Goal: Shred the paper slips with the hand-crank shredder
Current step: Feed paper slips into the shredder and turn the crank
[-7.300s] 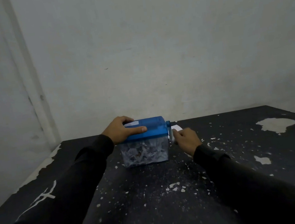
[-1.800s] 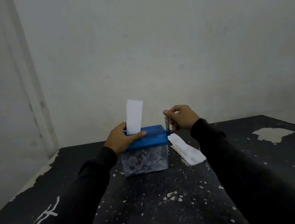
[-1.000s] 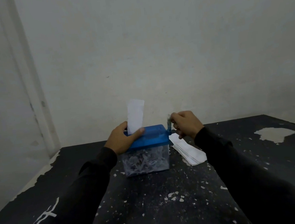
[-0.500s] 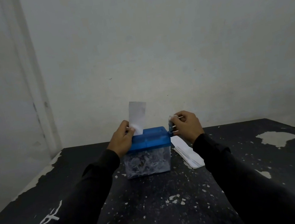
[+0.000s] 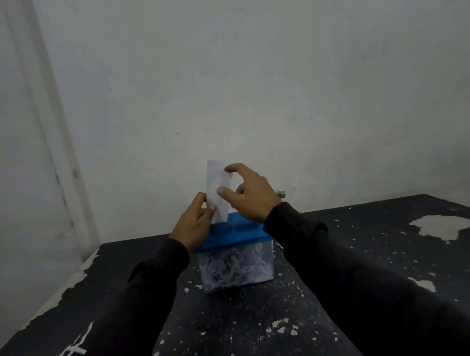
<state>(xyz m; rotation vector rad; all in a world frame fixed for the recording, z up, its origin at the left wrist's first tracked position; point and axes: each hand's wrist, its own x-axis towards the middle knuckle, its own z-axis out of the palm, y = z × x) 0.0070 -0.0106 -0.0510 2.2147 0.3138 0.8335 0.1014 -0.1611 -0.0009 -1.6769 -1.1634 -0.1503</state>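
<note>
Both hands pinch a white slip (image 5: 217, 193) upright over the blue-lidded shredder (image 5: 234, 253): left hand (image 5: 195, 225) low, right hand (image 5: 249, 195) higher.

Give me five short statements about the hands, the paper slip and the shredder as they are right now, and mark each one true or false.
1. The paper slip stands upright in the top of the shredder. True.
2. The right hand is turning the crank. False: it is at the slip, thumb and fingers touching the paper.
3. The left hand pinches the slip's lower left edge. True.
4. The shredder's clear bin is empty. False: it is packed with pale shreds.
5. The table is clean white. False: it is dark, with pale chipped patches and scattered paper specks.
</note>
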